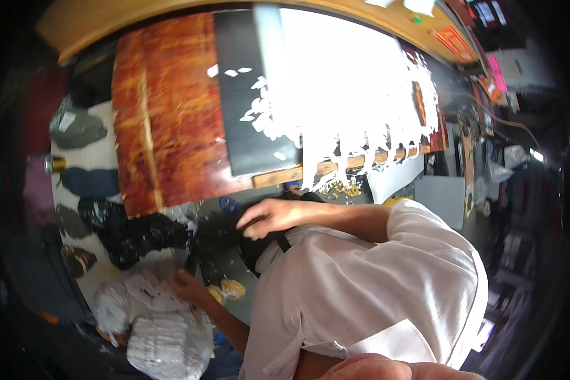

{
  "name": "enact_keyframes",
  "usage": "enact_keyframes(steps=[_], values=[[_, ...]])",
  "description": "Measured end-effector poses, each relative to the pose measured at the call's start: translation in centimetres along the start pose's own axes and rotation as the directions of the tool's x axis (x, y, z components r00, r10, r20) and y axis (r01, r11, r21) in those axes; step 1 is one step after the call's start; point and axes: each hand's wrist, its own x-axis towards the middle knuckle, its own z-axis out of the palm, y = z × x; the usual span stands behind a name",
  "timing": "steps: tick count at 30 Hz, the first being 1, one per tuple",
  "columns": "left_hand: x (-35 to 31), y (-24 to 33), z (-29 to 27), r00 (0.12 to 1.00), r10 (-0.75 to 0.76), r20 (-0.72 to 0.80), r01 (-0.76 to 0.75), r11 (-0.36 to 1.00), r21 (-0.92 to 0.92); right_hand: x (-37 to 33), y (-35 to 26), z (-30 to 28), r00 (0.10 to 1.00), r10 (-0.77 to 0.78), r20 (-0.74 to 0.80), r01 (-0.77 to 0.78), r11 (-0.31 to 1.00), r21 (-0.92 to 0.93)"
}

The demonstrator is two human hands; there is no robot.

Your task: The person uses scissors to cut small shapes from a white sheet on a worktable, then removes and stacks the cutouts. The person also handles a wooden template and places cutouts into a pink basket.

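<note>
My left hand [188, 288] reaches low on the left, beside a crumpled white plastic bag [151, 290]. Its fingers look drawn together, but whatever they grip is too dim and small to name. In front of my body, my right hand [269, 217] hangs near the table's front edge, fingers loosely bent and apart, holding nothing. A stack of white plastic-wrapped bundles [158, 345] lies below my left hand. Black plastic bags [133, 237] are heaped just beyond it. On the table, white strips [310, 161] droop over the front edge and small white pieces [258, 107] lie scattered.
The red-brown wooden table [171, 114] carries a dark panel [244, 120]; glare washes out its right part. A wooden bar [278, 178] runs along its front edge. Yellowish bundles [231, 289] sit on the floor. A grey box [440, 201] stands at the right.
</note>
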Motion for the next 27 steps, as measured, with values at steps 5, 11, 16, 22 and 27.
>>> enact_keyframes(steps=[5, 11, 16, 22, 27], values=[[-6.2, 20.3, 8.3, 0.726, 0.308, 0.615, 0.228, 0.736, -0.637, -13.2, 2.2, -8.7, 0.874, -0.105, -0.473, 0.261, 0.925, 0.276], [-17.8, 38.3, 18.1, 0.312, 0.597, 0.739, 0.046, 0.767, -0.640, -27.8, 7.7, -25.4, 0.614, -0.175, -0.770, 0.261, 0.965, -0.011], [-28.9, 46.6, 25.1, 0.270, 0.384, 0.883, 0.241, 0.861, -0.448, -31.4, 5.2, -46.1, 0.311, -0.261, -0.914, -0.027, 0.959, -0.283], [-35.6, 50.6, 28.2, 0.333, 0.166, 0.928, 0.330, 0.902, -0.280, -27.2, 1.8, -55.8, 0.273, -0.378, -0.885, -0.573, 0.675, -0.465], [-37.4, 52.7, 29.7, 0.404, 0.006, 0.915, 0.298, 0.944, -0.138, -27.7, 1.0, -56.4, 0.383, -0.338, -0.859, -0.381, 0.789, -0.481]])
